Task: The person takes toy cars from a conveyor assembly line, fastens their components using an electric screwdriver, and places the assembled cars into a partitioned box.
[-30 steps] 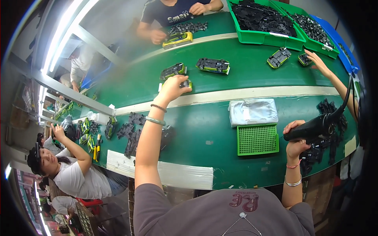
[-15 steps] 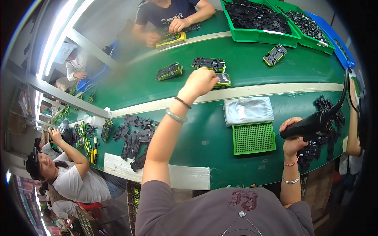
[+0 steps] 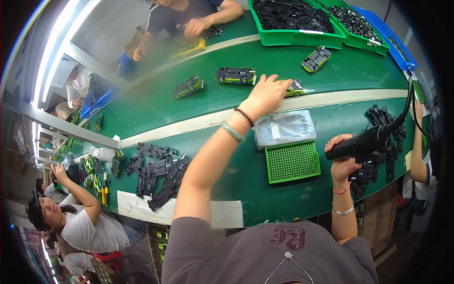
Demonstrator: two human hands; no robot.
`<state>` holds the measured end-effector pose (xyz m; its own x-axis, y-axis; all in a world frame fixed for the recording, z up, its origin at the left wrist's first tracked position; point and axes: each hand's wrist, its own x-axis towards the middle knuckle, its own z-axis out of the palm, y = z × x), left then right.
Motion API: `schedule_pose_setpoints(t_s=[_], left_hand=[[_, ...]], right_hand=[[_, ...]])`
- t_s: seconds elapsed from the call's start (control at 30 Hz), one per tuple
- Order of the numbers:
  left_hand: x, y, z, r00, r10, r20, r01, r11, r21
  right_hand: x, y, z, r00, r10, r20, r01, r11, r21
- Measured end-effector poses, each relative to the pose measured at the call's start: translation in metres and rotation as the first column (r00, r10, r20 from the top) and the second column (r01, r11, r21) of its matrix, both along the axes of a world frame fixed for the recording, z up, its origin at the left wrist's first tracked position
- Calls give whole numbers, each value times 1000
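The green bench (image 3: 156,113) is curving across the whole view, with a pale strip running along its length. Two green bins (image 3: 302,38) full of black parts are sitting at its far edge, beside a blue bin (image 3: 392,40). A heap of black chassis parts (image 3: 158,173) is lying on the near left, and another black pile (image 3: 383,123) is lying on the near right. A green perforated tray (image 3: 292,162) is resting just in front of a clear plastic bag (image 3: 284,128). The left hand (image 3: 267,94) is stretching out over the far strip, fingers spread wide, resting on or just above a small toy car (image 3: 294,87), though contact is hard to judge. More toy cars are lying apart on the belt: a dark one (image 3: 235,75), a green one (image 3: 188,87) and another (image 3: 316,59) near the bins. The right hand (image 3: 343,161) is gripping a black powered screwdriver (image 3: 366,141) closed-fisted, held level above the near edge, its cable rising to the right
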<state>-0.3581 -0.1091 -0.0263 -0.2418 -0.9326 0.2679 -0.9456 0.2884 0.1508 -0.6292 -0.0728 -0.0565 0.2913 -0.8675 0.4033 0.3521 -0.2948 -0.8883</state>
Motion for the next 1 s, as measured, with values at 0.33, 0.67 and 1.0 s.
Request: schedule_pose_setpoints(t_s=[0.33,0.67,1.0], left_hand=[[124,112,36,903,326,-281,-349,937,-32],[223,188,34,807,574,-138,-589,799,-121],[295,234,-6,548,836,-22,-836,548,-15]], right_hand=[[1,-1,4,1000,7,-12,-7,1000,-3],[1,0,5,999,-1,52,-2,998,56],[-2,-5,-1,998,1,59,-4,999,48]])
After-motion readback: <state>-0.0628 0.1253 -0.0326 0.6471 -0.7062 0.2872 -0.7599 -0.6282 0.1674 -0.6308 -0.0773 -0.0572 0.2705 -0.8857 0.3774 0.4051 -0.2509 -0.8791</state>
